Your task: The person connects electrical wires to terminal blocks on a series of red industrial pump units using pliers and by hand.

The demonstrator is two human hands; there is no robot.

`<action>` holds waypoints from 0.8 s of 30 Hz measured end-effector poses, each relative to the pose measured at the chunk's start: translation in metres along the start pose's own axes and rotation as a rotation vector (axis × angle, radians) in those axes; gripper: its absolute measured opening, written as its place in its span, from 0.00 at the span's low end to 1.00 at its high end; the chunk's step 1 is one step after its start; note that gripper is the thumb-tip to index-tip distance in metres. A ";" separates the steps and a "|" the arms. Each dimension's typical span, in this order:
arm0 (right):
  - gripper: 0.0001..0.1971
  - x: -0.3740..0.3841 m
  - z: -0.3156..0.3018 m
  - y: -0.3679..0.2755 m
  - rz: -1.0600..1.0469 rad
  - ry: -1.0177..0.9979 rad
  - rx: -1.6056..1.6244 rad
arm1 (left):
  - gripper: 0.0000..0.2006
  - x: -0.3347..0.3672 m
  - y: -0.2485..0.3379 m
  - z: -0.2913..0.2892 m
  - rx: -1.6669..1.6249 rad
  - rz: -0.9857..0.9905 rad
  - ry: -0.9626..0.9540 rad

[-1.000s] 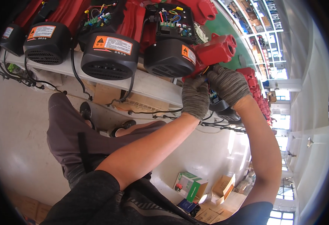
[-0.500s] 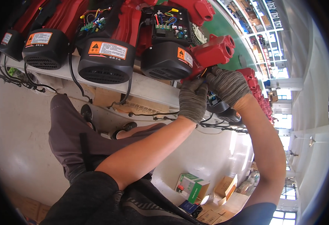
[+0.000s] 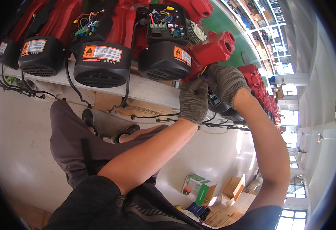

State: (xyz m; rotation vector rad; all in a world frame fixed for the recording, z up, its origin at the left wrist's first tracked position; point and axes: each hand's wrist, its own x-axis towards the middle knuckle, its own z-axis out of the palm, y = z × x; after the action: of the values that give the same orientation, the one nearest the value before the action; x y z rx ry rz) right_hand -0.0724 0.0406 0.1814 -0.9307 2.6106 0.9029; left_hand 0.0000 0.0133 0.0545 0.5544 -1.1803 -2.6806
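My left hand [image 3: 193,100] and my right hand [image 3: 227,83], both in grey knitted gloves, meet over a red pump [image 3: 214,49] at the bench edge. The fingers of both are bent and pinched together. Thin wires [image 3: 204,70], one yellow and one blue, show at the fingertips between the hands. Just below the right hand, part of an open black wiring box [image 3: 214,99] shows; my gloves hide the rest. To the left stands a pump motor with a black fan cover [image 3: 164,63] and an open terminal box [image 3: 167,28] holding coloured wires.
More red pumps with black fan covers [image 3: 102,68] stand in a row on the bench [image 3: 149,90]. Black power cords [image 3: 70,82] hang off its edge. Red pump bodies [image 3: 258,86] continue at the right. Cartons [image 3: 232,189] and a green-white box [image 3: 199,189] lie on the floor behind.
Both hands have shifted slightly left in the picture, as have the pumps, while the view moved a little. The fingers stay pinched at the wires.
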 end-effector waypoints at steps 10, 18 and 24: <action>0.14 0.007 0.023 -0.005 0.315 0.158 0.634 | 0.15 0.010 -0.029 0.008 0.027 0.238 0.090; 0.18 -0.001 0.020 -0.004 0.363 0.100 0.594 | 0.12 0.004 -0.012 0.005 0.089 0.285 0.104; 0.18 0.001 0.018 -0.005 0.351 0.096 0.774 | 0.12 0.002 -0.006 0.009 0.025 0.196 0.137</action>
State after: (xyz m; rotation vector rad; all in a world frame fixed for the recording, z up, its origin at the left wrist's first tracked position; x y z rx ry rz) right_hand -0.0697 0.0485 0.1651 -0.3169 2.8633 -0.1430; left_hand -0.0056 0.0226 0.0546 0.5830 -1.1666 -2.4267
